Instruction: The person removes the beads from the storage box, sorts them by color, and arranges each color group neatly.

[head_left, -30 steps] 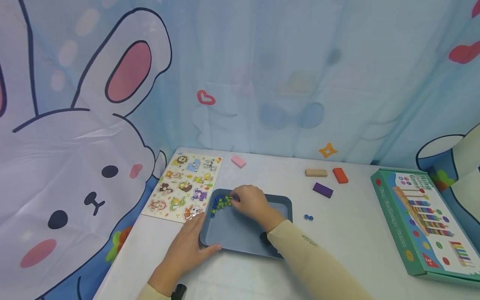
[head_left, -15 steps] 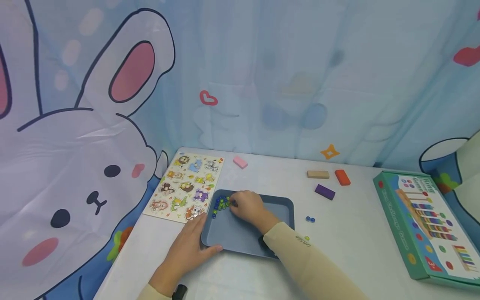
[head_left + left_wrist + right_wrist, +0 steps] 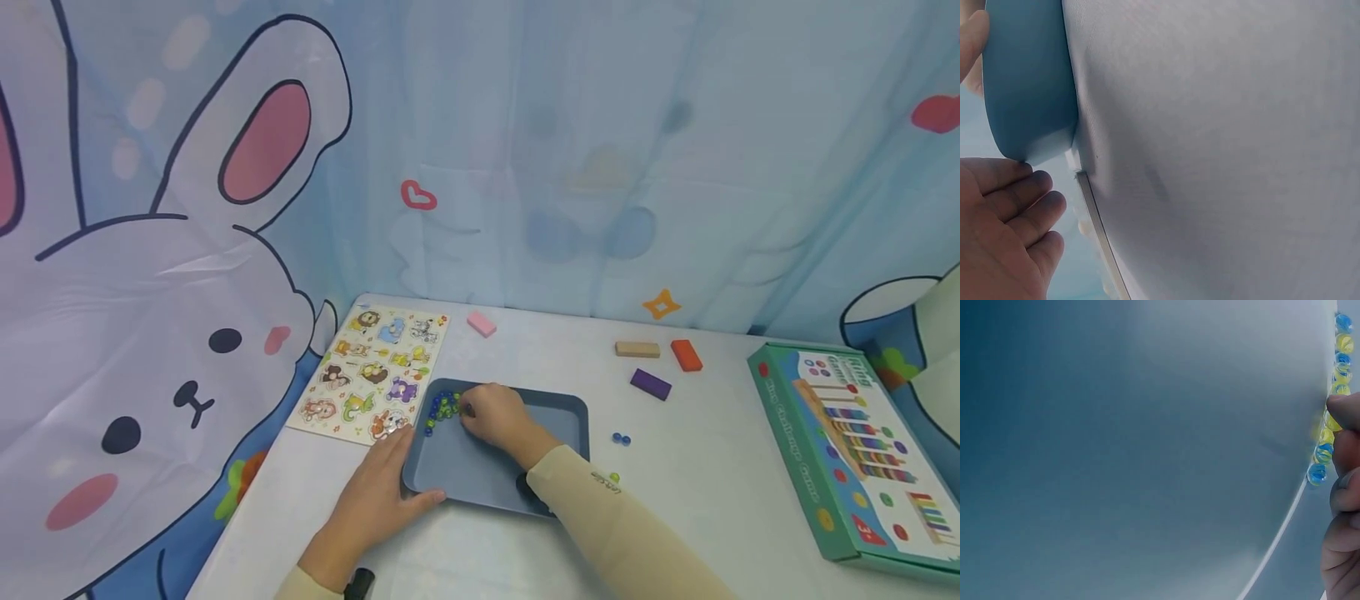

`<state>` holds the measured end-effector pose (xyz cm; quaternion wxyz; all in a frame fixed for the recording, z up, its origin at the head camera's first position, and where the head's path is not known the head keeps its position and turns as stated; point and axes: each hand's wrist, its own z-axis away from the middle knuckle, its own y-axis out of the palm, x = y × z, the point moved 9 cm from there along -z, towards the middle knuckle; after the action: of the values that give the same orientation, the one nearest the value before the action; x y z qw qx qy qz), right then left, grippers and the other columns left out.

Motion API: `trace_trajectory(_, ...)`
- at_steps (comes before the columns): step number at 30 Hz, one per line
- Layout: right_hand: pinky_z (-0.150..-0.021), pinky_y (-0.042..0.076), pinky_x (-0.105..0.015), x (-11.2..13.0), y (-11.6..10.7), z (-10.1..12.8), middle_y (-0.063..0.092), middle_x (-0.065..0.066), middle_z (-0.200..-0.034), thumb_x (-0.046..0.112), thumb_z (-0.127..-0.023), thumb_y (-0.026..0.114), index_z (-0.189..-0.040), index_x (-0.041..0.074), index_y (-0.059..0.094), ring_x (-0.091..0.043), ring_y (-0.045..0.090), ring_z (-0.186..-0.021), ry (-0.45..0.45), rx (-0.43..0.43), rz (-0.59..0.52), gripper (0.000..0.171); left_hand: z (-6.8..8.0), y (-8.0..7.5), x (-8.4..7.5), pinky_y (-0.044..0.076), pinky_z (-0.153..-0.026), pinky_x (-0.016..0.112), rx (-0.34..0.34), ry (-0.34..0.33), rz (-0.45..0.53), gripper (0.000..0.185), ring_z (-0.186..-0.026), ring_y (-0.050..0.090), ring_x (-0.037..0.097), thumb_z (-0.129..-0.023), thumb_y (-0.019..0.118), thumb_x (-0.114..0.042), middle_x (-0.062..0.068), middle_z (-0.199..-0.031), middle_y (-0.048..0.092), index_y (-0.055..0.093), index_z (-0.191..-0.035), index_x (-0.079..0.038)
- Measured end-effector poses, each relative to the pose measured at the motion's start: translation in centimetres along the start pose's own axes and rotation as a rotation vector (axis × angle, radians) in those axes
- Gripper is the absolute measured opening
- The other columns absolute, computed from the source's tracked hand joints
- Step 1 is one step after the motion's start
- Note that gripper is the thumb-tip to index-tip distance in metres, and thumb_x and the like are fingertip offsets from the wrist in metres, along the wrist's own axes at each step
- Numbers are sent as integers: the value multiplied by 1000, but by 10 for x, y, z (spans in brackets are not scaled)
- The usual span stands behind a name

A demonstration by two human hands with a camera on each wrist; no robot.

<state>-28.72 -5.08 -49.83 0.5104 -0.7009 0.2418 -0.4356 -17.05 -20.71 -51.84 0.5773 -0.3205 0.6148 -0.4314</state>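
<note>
The fingers (image 3: 1342, 487) of the right hand (image 3: 495, 414) were curled down at the edge of a cluster of blue, yellow and green marbles (image 3: 442, 406), which lay bunched in the upper-left corner of the blue tray (image 3: 555, 417), a little left of the frame's centre in the head view. From the right wrist view the fingertips touched the row of marbles along the tray's wall, but I could not tell whether one was actually pinched between them or only nudged. To my eye, the work wanted a light, narrow pinch on a single marble at the edge of the bunch, since a broad push would likely scatter the rest across the smooth tray floor.

The left hand (image 3: 375, 496) lay with straight, relaxed fingers against the tray's lower-left corner, pressing rather than gripping; keeping that pressure steady seemed wise so the tray would not slide on the tabletop (image 3: 712, 467).

Further out, two blue marbles (image 3: 618, 437) and a green marble (image 3: 614, 477) sat loose on the tabletop right of the tray. An animal puzzle board (image 3: 371, 371) lay touching the tray's upper-left side.
</note>
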Motion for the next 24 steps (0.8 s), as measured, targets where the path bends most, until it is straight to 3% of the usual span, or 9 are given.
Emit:
trace_trajectory(7,-63,58,-25,0,1,6,81,3,-93,23,-89,83,-101,17,84,-5,64,-67,15,18,-6,13,0,-1,0,33,-129,55,4,-1,-3,116,-158,34,33,-81,71,-79,10,-170,36,31,-165,-10)
trace_trajectory(11,-61,56,-21,3,-6,8,82,4,-92,23,-89,82,-101,18,84,-3,64,-66,1,-19,-16,13,0,-2,-1,31,-130,55,10,2,-5,118,-158,33,34,-80,69,-81,11,-171,35,30,-166,-9)
trace_trajectory(18,-49,40,-19,5,-36,18,67,10,-69,22,-89,82,-101,18,84,-2,48,-56,-12,-86,-40,13,0,-3,-2,31,-130,55,15,2,-3,119,-158,33,35,-80,67,-83,12,-171,34,29,-166,-9)
trace_trajectory(24,-51,39,-19,-2,-71,34,62,11,-67,23,-89,84,-101,18,84,-2,46,-57,-14,-156,-53,13,1,-5,-4,32,-129,55,9,9,1,119,-158,34,36,-80,68,-82,13,-170,35,30,-165,-9)
